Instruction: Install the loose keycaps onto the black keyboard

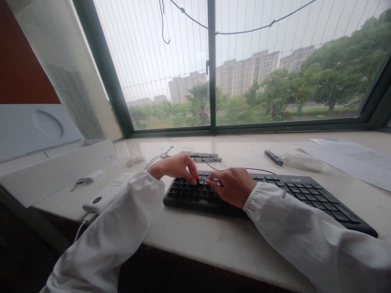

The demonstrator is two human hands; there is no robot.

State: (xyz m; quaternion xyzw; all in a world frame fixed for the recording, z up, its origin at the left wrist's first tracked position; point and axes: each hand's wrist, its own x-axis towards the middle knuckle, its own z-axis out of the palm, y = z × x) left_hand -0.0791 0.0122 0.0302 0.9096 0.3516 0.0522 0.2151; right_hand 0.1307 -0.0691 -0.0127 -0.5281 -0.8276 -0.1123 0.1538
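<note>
A black keyboard point(293, 191) lies at a slant on the light sill, many of its key places showing as bare square sockets. My left hand point(179, 166) reaches over its left half, thumb and fingertips pinched at a small dark keycap point(197, 182) low against the sockets. Close beside it, my right hand point(233, 185) rests over the middle of the board with fingers curled and thumb near the index finger; whatever lies between them is hidden. Behind the hands, loose dark keycaps point(204, 156) stand in rows on the sill.
A white power bank point(108, 194) with a cable lies left, near a small white device point(93, 176) and an open white box point(61, 171). Thin cables point(155, 158) run behind the keyboard. A dark pen-like tool point(273, 157), clear plastic bag point(302, 162) and papers point(351, 158) lie right.
</note>
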